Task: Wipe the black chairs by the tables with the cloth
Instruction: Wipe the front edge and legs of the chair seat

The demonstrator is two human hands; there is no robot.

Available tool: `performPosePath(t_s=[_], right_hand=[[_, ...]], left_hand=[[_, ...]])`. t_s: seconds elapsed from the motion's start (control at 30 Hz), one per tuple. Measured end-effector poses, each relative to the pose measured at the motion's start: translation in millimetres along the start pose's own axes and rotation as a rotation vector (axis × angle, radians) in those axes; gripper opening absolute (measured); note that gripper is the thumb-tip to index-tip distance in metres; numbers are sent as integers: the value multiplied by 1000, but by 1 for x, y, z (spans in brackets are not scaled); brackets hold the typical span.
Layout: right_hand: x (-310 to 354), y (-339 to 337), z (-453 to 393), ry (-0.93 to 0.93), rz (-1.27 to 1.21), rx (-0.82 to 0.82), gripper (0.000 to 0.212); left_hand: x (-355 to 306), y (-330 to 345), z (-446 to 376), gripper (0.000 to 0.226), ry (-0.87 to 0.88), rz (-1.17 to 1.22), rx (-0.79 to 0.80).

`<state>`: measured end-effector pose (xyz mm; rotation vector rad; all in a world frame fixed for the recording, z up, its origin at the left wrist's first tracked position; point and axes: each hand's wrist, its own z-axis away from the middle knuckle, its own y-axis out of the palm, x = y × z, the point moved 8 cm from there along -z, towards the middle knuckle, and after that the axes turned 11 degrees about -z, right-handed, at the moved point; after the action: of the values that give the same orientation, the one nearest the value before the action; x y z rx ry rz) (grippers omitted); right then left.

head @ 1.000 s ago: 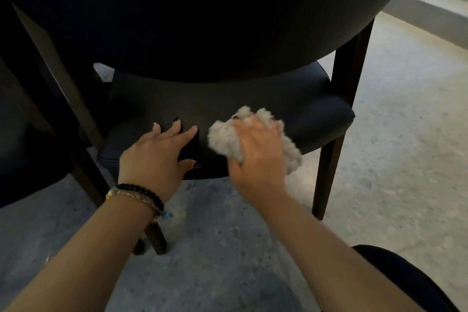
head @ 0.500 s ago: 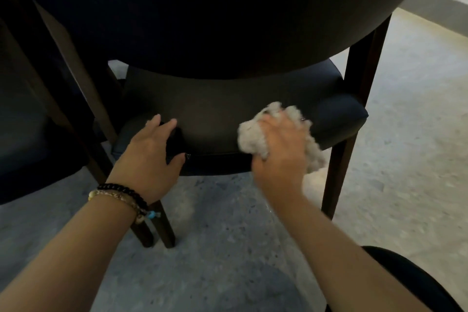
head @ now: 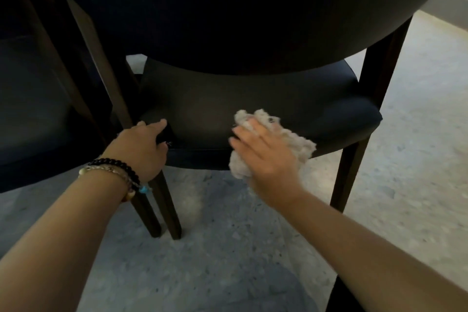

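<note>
**Cloth pressed to the rear edge of a black chair seat**

The chair [head: 253, 99] has a smooth, dark padded seat with rounded corners, a broad curved backrest arching above it, and straight dark wooden legs. A pale, fluffy cloth [head: 298, 142], bunched into a loose wad, sits on the seat's near edge, right of centre. The right hand [head: 266, 157] lies over it with fingers spread and fairly straight, pressing it flat against the upholstery rather than clenching it. The left hand [head: 141, 147] rests on the seat's near left corner, fingers extended over the edge beside the leg, holding nothing; its wrist carries a black bead bracelet [head: 119, 167] and a lighter one.

A second chair [head: 33, 114], equally dark, stands just to the left, its legs close beside the first chair's. The floor [head: 228, 248] is pale speckled stone, shaded beneath the seats and brighter on the right, where open floor stretches past the chair's right leg.
</note>
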<state>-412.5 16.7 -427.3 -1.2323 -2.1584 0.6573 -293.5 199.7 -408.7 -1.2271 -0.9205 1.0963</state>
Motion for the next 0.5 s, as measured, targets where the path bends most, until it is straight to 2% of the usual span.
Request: performPosePath(t_s=[0.07,0.17,0.23,0.33,0.4,0.5], right_hand=[[25,19,-12,-84,1,62,28],[45,44,-8,-307,37,332,40],[42,47,7,-482,88,481,43],[14,34,28,-644,151,588,40],[-13,16,44,-661,193,642,45],[-45,-9,62,-580,248,730,60]], left_hand=[[6,-3,1,55,-4,5,-27],[9,-2,1,59,-15,-65,-39],[6,0,-1,62,-5,-114,-38],[6,4,-3,68,21,-143,-10],[8,7,-3,72,33,-117,32],[9,9,0,74,65,-74,87]])
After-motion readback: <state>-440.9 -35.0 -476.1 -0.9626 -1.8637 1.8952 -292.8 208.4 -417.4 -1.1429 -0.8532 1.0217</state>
